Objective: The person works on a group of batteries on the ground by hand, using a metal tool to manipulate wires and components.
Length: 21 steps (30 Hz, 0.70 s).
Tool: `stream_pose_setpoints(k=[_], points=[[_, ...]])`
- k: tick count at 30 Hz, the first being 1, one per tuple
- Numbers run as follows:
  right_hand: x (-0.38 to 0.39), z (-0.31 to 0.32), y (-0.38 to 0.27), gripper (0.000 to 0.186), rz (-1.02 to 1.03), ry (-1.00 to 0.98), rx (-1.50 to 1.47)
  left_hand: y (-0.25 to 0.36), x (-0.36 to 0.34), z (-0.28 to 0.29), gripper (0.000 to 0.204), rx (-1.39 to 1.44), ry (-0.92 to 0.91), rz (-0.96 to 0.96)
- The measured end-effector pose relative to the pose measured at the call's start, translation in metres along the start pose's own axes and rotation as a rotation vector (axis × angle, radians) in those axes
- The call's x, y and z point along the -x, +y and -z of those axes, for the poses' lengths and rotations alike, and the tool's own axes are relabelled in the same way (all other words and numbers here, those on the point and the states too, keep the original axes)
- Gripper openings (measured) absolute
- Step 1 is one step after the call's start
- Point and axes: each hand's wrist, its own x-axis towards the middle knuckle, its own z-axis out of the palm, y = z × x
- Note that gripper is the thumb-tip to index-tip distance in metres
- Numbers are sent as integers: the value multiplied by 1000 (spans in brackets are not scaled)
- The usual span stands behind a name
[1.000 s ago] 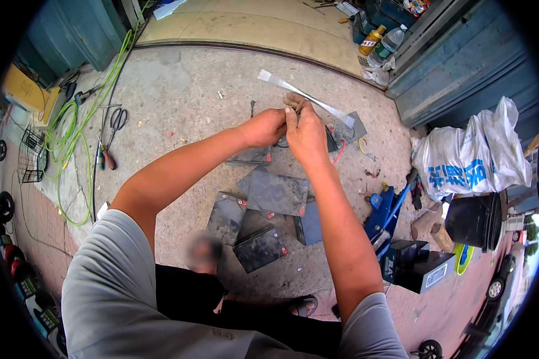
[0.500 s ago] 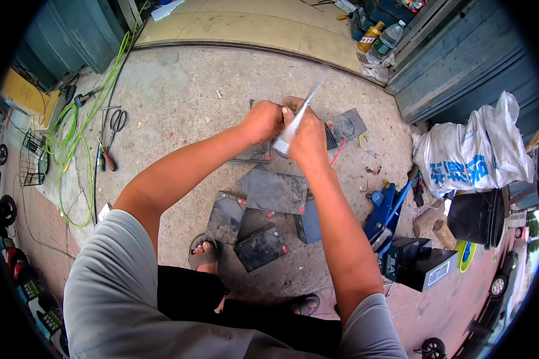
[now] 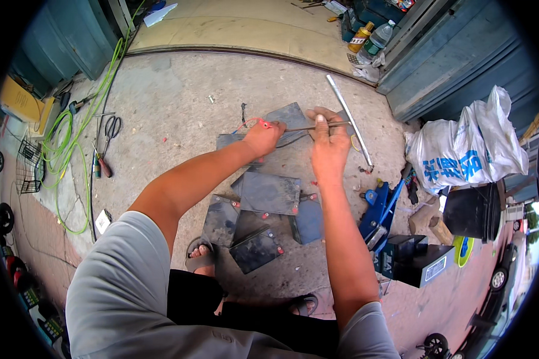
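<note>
My right hand (image 3: 331,140) pinches the thin shaft of a T-handle wrench (image 3: 351,127), whose silver crossbar slants on the hand's right side. The shaft runs leftward to my left hand (image 3: 265,139), where its tip is hidden by the fingers. My left hand is closed around a small red piece (image 3: 266,124), perhaps a terminal cover, with a thin red wire beside it. Beneath both hands lie dark, dusty block batteries (image 3: 286,113). Nearer my feet is a cluster of similar batteries (image 3: 270,192), several with red terminals, some leaning on each other.
Scissors (image 3: 112,127), a screwdriver (image 3: 105,167) and a coiled green cable (image 3: 63,140) lie left. At right are a blue metal tool (image 3: 377,212), black battery boxes (image 3: 422,266) and a white woven sack (image 3: 470,143). Bottles (image 3: 375,42) stand by the doorway.
The wrench's crossbar, blurred and close to my hands before, now extends out on the right. My hands have moved apart, and the red piece in the left one has come into sight.
</note>
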Motion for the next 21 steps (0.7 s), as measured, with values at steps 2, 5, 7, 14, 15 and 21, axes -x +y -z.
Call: stream_pose_setpoints(k=[2, 5, 7, 14, 15, 21], points=[[-3, 23, -18, 23, -23, 28, 5, 13, -5, 5, 24, 142, 37, -131], [-10, 74, -45, 26, 38, 105, -12, 61, -24, 11, 31, 281, -28, -214], [-17, 105, -78, 26, 100, 224, 41, 95, -32, 12, 43, 401, -81, -203], [-18, 206, -110, 35, 149, 491, -194, 124, -40, 25, 43, 526, -166, -418], [-15, 217, -102, 35, 129, 530, -220, 114, -41, 33, 39, 577, -225, -468], [10, 231, -63, 46, 9, 420, -683, -25, -26, 42, 26, 245, 65, 136]])
